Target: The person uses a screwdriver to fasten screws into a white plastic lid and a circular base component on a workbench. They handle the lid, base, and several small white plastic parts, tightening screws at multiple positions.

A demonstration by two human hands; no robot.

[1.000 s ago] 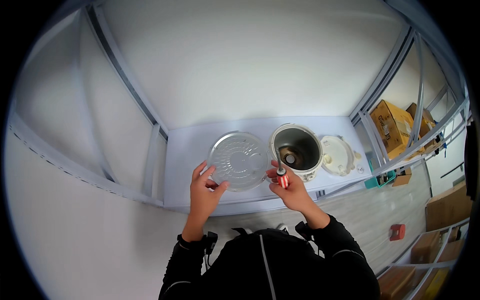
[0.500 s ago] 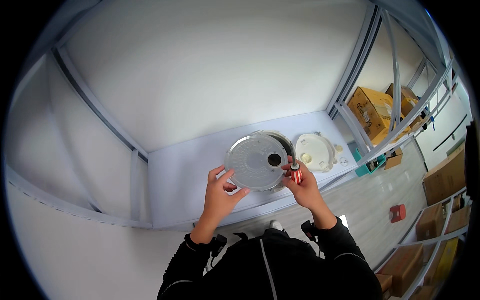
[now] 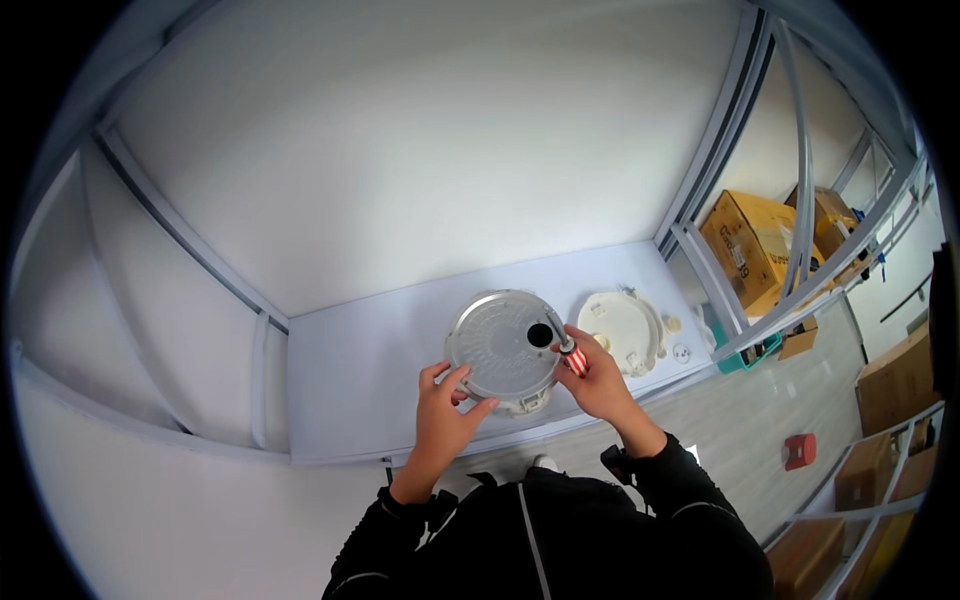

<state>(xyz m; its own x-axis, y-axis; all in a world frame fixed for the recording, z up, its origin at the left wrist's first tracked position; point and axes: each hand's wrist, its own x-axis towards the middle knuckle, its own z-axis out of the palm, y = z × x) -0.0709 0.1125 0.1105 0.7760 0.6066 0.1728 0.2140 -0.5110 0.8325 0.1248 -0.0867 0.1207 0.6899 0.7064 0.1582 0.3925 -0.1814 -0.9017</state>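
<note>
A round silver metal plate [image 3: 490, 350] with a dark round hole [image 3: 540, 335] near its right side lies over a white plastic housing [image 3: 528, 404], whose clips show along the near edge. My left hand [image 3: 448, 408] grips the plate's rim at the lower left, fingertips on top and thumb at the near edge. In my right hand [image 3: 597, 382] is a screwdriver [image 3: 574, 359] with a red-and-white striped handle; its metal shaft slants up and left, beside the hole. Some fingers of that hand are at the plate's right rim.
To the right on the white table [image 3: 365, 350] lies a round white plastic cover [image 3: 622, 330], with a small white disc [image 3: 682, 353] nearby. Metal frame posts bound the table. Beyond stand a teal crate [image 3: 745, 357], cardboard boxes [image 3: 748, 245] and a red stool [image 3: 800, 452].
The metal plate has come down over the housing, which now shows at the near edge rather than at the upper right. My right hand has shifted left, and the screwdriver leans further left.
</note>
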